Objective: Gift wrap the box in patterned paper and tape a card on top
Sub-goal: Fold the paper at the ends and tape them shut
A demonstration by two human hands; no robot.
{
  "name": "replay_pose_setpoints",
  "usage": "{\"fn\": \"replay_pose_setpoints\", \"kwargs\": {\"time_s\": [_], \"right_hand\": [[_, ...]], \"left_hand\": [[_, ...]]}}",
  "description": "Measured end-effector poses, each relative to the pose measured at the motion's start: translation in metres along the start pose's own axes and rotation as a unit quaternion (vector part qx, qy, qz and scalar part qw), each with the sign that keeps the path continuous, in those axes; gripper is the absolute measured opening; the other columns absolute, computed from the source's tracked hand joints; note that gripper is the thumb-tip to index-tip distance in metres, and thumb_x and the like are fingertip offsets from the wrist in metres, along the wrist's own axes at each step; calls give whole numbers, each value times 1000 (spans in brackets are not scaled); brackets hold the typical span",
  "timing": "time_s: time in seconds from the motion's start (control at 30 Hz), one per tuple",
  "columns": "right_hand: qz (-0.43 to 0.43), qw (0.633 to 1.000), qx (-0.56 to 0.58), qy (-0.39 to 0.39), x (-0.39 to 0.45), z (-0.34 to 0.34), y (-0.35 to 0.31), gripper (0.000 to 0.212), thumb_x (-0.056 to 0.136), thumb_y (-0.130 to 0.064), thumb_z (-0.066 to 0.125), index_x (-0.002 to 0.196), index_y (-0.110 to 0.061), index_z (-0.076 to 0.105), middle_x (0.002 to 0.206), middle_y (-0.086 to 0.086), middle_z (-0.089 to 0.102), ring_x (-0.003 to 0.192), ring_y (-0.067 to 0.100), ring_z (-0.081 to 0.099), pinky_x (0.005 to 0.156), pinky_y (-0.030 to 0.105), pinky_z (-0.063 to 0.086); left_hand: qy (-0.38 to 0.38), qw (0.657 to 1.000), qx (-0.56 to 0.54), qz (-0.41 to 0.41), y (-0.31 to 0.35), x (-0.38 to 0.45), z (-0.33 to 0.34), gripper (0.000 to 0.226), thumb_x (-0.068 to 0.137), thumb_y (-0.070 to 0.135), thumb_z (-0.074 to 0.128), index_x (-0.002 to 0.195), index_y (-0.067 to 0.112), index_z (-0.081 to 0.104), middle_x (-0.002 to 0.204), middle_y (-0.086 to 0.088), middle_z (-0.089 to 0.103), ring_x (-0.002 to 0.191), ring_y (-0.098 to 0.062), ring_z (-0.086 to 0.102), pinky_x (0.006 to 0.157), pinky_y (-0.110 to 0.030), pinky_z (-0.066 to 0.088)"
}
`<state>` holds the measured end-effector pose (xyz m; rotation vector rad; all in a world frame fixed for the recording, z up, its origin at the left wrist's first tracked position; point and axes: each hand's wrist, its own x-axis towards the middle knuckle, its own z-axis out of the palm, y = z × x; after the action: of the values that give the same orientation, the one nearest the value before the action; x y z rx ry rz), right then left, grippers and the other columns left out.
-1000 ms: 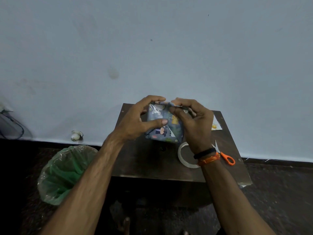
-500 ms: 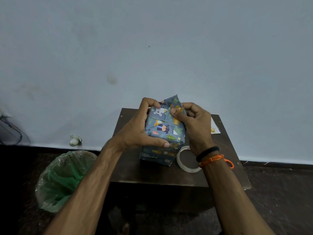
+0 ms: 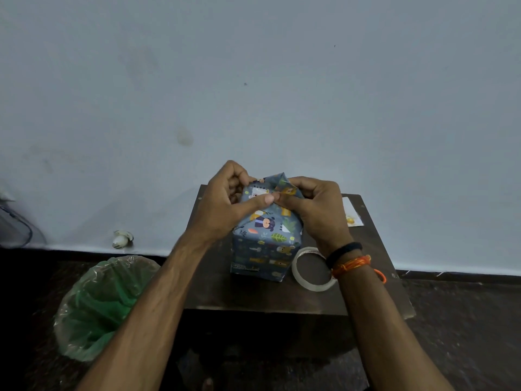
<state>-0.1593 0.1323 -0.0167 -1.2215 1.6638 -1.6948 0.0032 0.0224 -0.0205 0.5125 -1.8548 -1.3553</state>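
Observation:
The box (image 3: 263,244), wrapped in blue paper printed with cartoon animals, stands upright on the small dark table (image 3: 248,294). My left hand (image 3: 225,204) grips the paper at the box's top left, thumb pressed on the front. My right hand (image 3: 315,207) pinches the folded paper flap at the top right, its thumb tip meeting the left thumb. A pointed paper flap sticks up behind my fingers. A white card (image 3: 351,213) with a yellow picture lies at the table's back right, partly hidden by my right hand.
A roll of clear tape (image 3: 310,269) lies flat to the right of the box, under my right wrist. An orange scissors handle (image 3: 380,275) peeks out behind that wrist. A bin with a green liner (image 3: 98,303) stands on the floor at left.
The box came down from my raised hands to stand upright on the table. My left thumb moved up from the box's lower front to meet the right thumb at the top fold.

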Motion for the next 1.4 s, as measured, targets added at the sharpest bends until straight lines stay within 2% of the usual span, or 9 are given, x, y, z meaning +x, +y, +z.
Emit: {"fn": "replay_pose_setpoints", "kwargs": {"time_s": [0.1,0.17,0.4,0.5,0.57,0.7,0.87,1.17,1.4], "right_hand": [[-19,999,-42,5,-1,1,0,16,83,-17,82,99,-18,79,94,0,79,86,19,77,76,51,62],[-31,998,-56,3,0,2,-1,27,83,-20,82,109,-13,77,101,0,79,93,17,76,79,49,62],[3,999,28,-26,-1,-1,0,24,88,-5,77,112,-6,74,100,10,78,93,28,76,83,50,62],[21,996,77,-36,-4,-3,2,21,97,-6,65,116,-2,71,102,15,78,93,29,75,80,41,62],[24,995,89,-38,-6,-4,2,20,97,-7,65,115,-3,71,101,14,78,92,27,75,78,36,62],[24,994,94,-51,-4,-7,0,24,96,-8,65,119,-3,70,104,13,78,95,28,75,81,38,61],[25,990,115,-80,-4,-7,-2,26,101,-10,57,124,-2,67,112,15,76,103,29,73,89,37,59],[49,990,120,-59,-2,-8,-4,33,90,-1,72,122,3,68,106,18,77,101,32,74,87,40,61],[77,990,119,-23,0,-4,-4,36,79,2,82,113,1,71,101,18,77,98,36,74,89,50,60]], "left_hand": [[-12,998,57,1,6,8,1,44,75,31,89,108,19,62,97,0,75,87,-22,73,78,-51,60],[-25,994,107,25,10,14,0,31,78,34,87,103,22,72,94,5,75,88,-15,73,78,-49,61],[-40,990,134,28,11,28,0,7,84,25,82,88,20,79,80,5,75,78,-14,72,71,-40,58],[-48,989,140,29,9,28,0,4,88,24,79,90,20,79,78,3,74,76,-15,72,69,-36,55],[-68,987,142,30,9,29,-3,5,93,25,73,92,23,77,80,4,74,78,-15,72,71,-38,56],[-100,984,145,27,12,28,-6,17,93,31,65,99,20,76,87,3,75,84,-18,73,77,-48,59],[-111,986,122,3,12,29,-9,16,92,23,66,102,18,77,90,2,78,85,-21,75,81,-54,59],[-66,990,127,11,11,29,-1,15,82,25,71,92,18,80,82,3,78,79,-15,75,75,-46,61],[-74,987,136,33,11,31,-2,16,83,2,76,92,14,77,85,6,77,82,-12,74,76,-34,58]]}}
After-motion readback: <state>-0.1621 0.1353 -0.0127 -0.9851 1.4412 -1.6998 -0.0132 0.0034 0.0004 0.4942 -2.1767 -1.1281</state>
